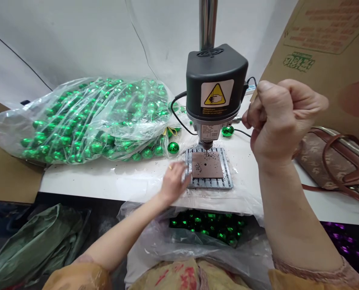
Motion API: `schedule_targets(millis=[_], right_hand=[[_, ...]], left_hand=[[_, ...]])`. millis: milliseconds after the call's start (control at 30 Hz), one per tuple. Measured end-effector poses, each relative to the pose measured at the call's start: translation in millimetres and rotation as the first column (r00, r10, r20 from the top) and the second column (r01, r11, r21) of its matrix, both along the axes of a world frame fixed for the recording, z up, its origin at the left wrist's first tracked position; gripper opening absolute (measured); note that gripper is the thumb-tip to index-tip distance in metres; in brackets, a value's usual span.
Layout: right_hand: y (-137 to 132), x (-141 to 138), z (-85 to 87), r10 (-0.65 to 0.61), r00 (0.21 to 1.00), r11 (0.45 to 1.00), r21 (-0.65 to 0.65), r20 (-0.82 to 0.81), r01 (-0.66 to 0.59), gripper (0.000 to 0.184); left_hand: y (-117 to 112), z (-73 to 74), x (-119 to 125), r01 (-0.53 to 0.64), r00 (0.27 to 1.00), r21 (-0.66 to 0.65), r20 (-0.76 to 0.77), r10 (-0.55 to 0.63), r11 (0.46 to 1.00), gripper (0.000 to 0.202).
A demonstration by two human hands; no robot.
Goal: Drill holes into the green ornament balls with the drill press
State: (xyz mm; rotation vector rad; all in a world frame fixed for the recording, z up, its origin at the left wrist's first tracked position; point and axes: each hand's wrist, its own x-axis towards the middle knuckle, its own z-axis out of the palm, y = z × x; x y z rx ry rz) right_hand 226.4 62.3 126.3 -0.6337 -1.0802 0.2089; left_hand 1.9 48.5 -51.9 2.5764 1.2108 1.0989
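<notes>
White wall (91, 36) and white worktop (64, 179) form the station, with a large printed cardboard box (327, 44) standing at the right. A black bench drill (217, 76) is mounted on an upright metal column (208, 24); its front carries a yellow hand-hazard label (217, 94).

Right hand (285, 117) is raised beside the drill head, fingers curled into a fist at the end of the metal feed lever (237, 120). It appears closed on that lever, though the gripped portion is hidden by the fingers. Left hand (175, 179) is low, at the left edge of the slotted base plate (227, 175) — fingers loosely parted, slightly blurred, with no object visible in them.

On the base plate lies a square brown board (208, 172) with a small dark hole near its middle; dark shavings are scattered over it and the nearby surface. The chuck (208, 144) is directly above the board.

One faceted green ball (173, 148) rests on the worktop just left of the base plate; a second green ball (227, 131) sits behind, right of the drill. Further stock — a clear plastic bag (97, 121) full of green balls — occupies the left side. More green balls (209, 225) lie in plastic below the worktop's front edge. A patterned handbag (333, 157) stands at the right.
</notes>
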Motion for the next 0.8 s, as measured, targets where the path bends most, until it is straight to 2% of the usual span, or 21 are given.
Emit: schedule_targets(millis=[33,100,167,267,333,400,467,533,600,667,800], right_hand=[[0.5,0.1,-0.2,0.005,1.000,1.000,0.003,-0.005,-0.005,0.046],[1.9,0.4,-0.5,0.018,1.000,1.000,0.022,-0.019,-0.017,0.046],[3.2,0.7,-0.8,0.027,0.999,0.999,0.037,-0.033,-0.025,0.046],[4.4,1.5,-1.4,0.031,0.999,0.999,0.042,-0.034,-0.030,0.046],[4.7,2.0,-1.6,0.035,0.999,0.999,0.042,-0.033,-0.034,0.046],[4.4,2.1,-1.6,0.033,0.999,0.999,0.038,-0.035,-0.032,0.046],[4.0,1.7,-1.4,0.027,0.999,0.999,0.028,-0.034,-0.026,0.046],[3.9,1.2,-1.2,0.030,0.999,0.999,0.023,-0.032,-0.029,0.047],[4.5,1.0,-1.4,0.035,0.999,0.999,0.039,-0.033,-0.034,0.047],[5.5,1.3,-1.8,0.019,0.999,0.999,0.049,-0.028,-0.018,0.048],[6.5,2.4,-2.6,-0.017,1.000,1.000,0.004,0.006,0.017,0.051]], left_hand=[[22.9,5.3,-4.3,-0.121,0.992,-0.036,0.038,0.123,0.992,0.022],[63.8,11.9,-12.0,-0.246,0.968,-0.096,0.032,0.250,0.964,0.033],[92.9,13.6,-18.5,-0.256,0.966,-0.166,-0.017,0.257,0.952,0.040],[110.5,12.6,-25.0,-0.193,0.981,-0.230,-0.019,0.194,0.954,0.038],[108.3,12.8,-24.7,-0.133,0.980,-0.256,0.107,0.165,0.957,0.036],[99.4,13.2,-18.5,-0.041,0.929,-0.349,0.333,0.165,0.936,0.041],[87.2,12.2,-6.2,0.113,0.820,-0.479,0.539,0.190,0.870,0.049],[75.4,9.1,9.5,0.273,0.731,-0.555,0.651,0.205,0.786,0.055],[66.9,4.7,24.1,0.373,0.691,-0.569,0.698,0.190,0.733,0.057],[62.7,0.4,34.5,0.420,0.680,-0.567,0.713,0.167,0.709,0.059],[62.0,-4.0,42.3,0.403,0.730,-0.582,0.670,0.135,0.707,0.059]])
